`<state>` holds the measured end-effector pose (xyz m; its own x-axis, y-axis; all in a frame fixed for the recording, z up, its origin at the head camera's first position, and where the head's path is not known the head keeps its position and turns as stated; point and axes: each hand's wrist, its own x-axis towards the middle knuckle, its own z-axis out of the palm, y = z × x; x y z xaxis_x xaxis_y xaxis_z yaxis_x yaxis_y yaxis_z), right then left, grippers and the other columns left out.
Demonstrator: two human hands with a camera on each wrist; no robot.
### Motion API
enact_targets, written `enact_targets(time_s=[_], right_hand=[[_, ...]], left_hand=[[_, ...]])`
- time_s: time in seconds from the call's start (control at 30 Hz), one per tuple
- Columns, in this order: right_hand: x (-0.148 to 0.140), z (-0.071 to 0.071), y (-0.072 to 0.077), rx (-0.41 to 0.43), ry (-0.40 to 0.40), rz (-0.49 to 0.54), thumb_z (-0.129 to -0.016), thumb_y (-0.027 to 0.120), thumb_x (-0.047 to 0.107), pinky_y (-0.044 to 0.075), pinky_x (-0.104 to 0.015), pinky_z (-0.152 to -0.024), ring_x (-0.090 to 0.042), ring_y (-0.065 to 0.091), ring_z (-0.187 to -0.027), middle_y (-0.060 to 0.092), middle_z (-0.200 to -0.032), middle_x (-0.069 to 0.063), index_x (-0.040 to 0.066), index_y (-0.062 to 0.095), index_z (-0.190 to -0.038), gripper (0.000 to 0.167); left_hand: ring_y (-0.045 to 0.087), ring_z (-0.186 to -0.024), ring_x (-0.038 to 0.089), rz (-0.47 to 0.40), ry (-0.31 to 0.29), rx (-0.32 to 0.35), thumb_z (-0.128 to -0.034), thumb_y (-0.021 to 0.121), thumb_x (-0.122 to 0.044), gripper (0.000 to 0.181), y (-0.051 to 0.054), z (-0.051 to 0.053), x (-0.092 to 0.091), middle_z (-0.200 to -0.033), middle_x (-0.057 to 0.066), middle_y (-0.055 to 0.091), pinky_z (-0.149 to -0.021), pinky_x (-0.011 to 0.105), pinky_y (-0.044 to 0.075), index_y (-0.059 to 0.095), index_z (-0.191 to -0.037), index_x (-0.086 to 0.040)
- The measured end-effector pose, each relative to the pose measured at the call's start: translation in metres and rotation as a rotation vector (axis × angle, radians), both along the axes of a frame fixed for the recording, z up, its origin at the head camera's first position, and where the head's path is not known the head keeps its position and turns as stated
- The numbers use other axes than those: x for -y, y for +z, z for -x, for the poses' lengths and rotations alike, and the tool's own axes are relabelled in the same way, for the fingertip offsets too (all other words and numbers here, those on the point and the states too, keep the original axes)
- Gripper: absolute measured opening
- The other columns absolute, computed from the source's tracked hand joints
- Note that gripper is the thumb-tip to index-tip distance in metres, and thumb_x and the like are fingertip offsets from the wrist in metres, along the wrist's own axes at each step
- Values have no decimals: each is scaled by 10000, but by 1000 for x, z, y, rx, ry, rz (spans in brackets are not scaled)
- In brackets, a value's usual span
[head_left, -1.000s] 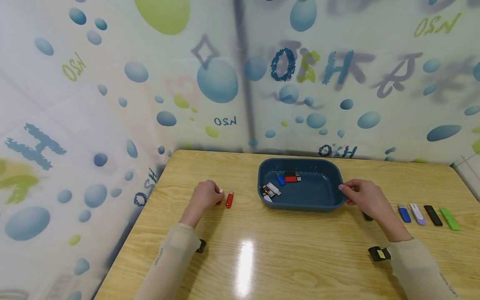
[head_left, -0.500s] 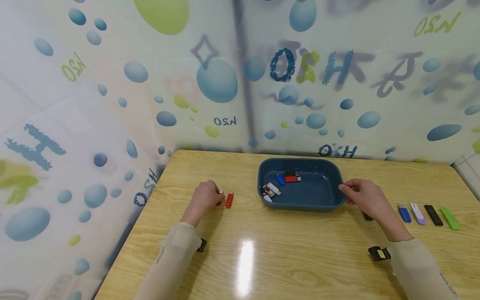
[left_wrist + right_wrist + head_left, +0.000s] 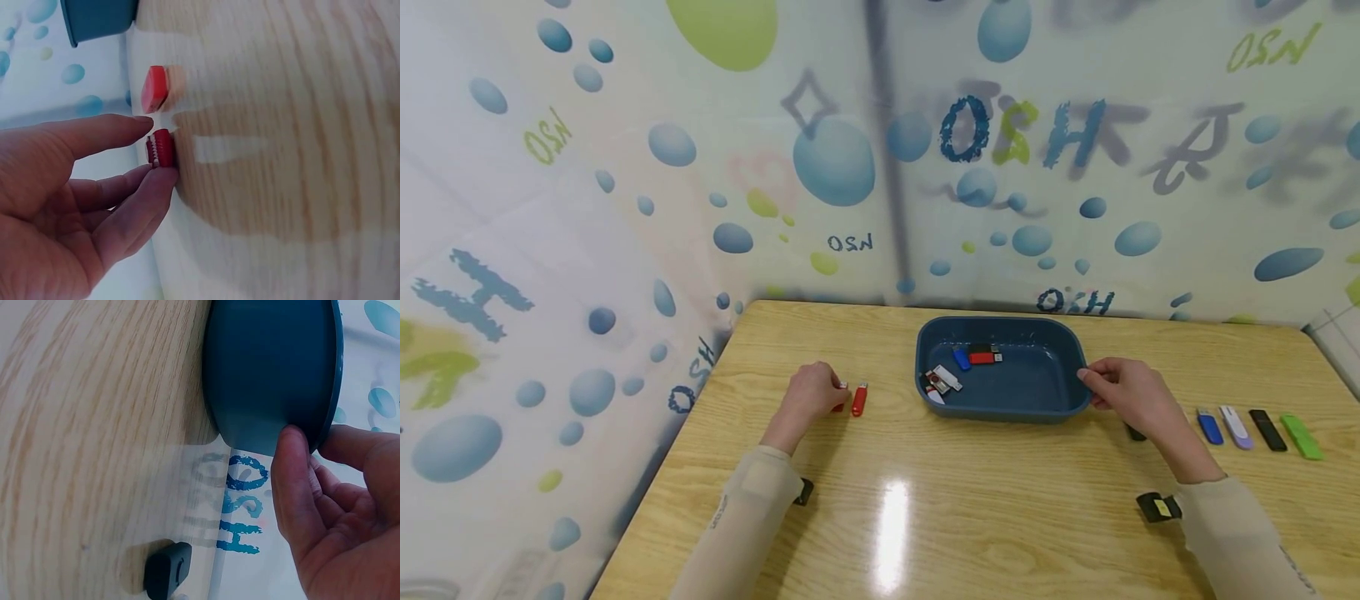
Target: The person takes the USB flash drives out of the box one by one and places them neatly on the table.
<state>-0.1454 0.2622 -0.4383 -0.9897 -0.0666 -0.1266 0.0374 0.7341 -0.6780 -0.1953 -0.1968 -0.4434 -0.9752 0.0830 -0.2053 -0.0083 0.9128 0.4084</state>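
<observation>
My left hand (image 3: 808, 393) has its thumb and fingers around a red USB flash drive (image 3: 163, 148) low at the tabletop. The fingers touch the drive's side, and the thumb tip lies close against the opposite side. A second red USB flash drive (image 3: 859, 400) lies just to the right, apart from the hand. With thumb and fingers, my right hand (image 3: 1126, 390) pinches the right rim of a dark blue plastic bin (image 3: 1000, 414). Inside the bin lie several USB drives, among them a blue one (image 3: 961, 359), a red one (image 3: 981, 358) and a white one (image 3: 948, 377).
Right of the bin, a row of USB drives lies on the wooden table (image 3: 1015, 500): blue (image 3: 1209, 427), white and purple (image 3: 1236, 427), black (image 3: 1267, 431) and green (image 3: 1301, 437). Another black drive (image 3: 167, 571) is partly hidden by the right hand. A patterned curtain (image 3: 850, 275) stands behind.
Almost nothing moves. The left hand shifts very slightly beside the red drive, while the right hand and the bin keep their places.
</observation>
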Motion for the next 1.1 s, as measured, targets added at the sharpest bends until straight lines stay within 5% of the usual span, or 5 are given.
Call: enact_targets(time_s=[0.2, 0.37, 0.5, 0.83, 1.1], right_hand=[[0, 0, 0, 3, -4, 2, -1078, 559, 326, 578, -345, -665, -211, 705, -764, 727, -848, -47, -110, 645, -1191, 459], [0, 0, 0, 1, -3, 1, -1079, 556, 339, 580, -346, -667, -217, 709, -770, 730, -851, -46, -107, 648, -1194, 469], [0, 1, -1, 1, -6, 2, -1078, 558, 335, 585, -352, -671, -222, 710, -771, 730, -859, -52, -110, 646, -1197, 469], [0, 1, 0, 2, 3, 8, -1082, 554, 333, 598, -370, -684, -235, 717, -778, 730, -858, -65, -115, 639, -1201, 472], [1, 0, 0, -1, 1, 2, -1079, 559, 327, 587, -353, -673, -221, 713, -771, 730, -854, -48, -109, 647, -1192, 459]], left_hand=[[359, -503, 127, -30, 30, 17, -926, 732, -175, 343, 6, 1, -1, -520, -2, 449, -487, 254, 303, 644, -629, -27], [620, -751, 224, -5, 1, -91, -917, 746, -193, 244, 16, 2, -6, -848, 109, 692, -711, 369, 551, 737, -949, 49], [678, -969, 324, -34, -67, -165, -950, 743, -202, 335, 28, 1, -19, -1071, 178, 723, -882, 472, 559, 715, -1166, 53], [659, -959, 264, -100, -260, -334, -950, 766, -187, 274, 53, -3, -75, -1064, 135, 720, -867, 435, 555, 732, -1153, -5], [655, -981, 236, -82, -350, -291, -985, 731, -228, 277, 55, -1, -117, -1126, 117, 713, -891, 388, 565, 728, -1180, -32]])
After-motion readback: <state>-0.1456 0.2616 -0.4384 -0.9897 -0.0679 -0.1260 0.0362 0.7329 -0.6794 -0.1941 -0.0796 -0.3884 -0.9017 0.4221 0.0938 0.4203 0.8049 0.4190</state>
